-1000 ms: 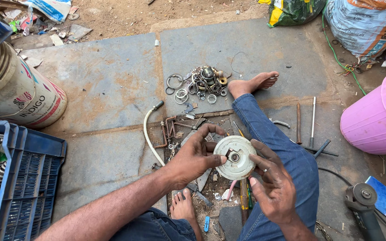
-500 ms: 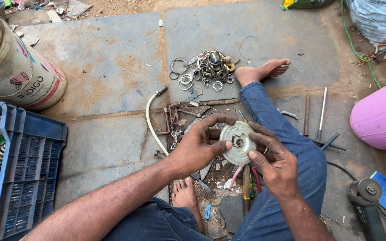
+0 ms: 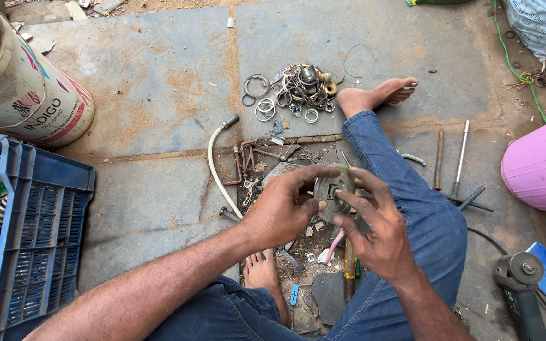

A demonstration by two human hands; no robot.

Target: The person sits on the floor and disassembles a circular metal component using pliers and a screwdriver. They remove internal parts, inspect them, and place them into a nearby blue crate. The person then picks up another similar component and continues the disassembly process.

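Note:
I sit on a stone floor and hold a round grey metal disc (image 3: 334,192) in front of me with both hands. My left hand (image 3: 282,208) grips its left edge, thumb and fingers curled around the rim. My right hand (image 3: 377,224) holds its right and lower edge, fingers spread across the face. The disc's darker side, with a hub in the middle, faces me. Under my hands lie small tools and screwdrivers (image 3: 349,268) among grit. My right leg in blue jeans (image 3: 412,208) stretches forward.
A pile of metal rings and bearings (image 3: 295,91) lies ahead by my bare foot (image 3: 377,96). A white hose (image 3: 216,170) curves at left. Blue crate (image 3: 39,233) and paint bucket (image 3: 26,95) sit left; pink tub (image 3: 541,167), metal rods (image 3: 459,158) and angle grinder (image 3: 519,278) right.
The disc has been turned over: its pale bright face showed a second ago, its darker grey side shows now. Both hands have shifted their hold around it.

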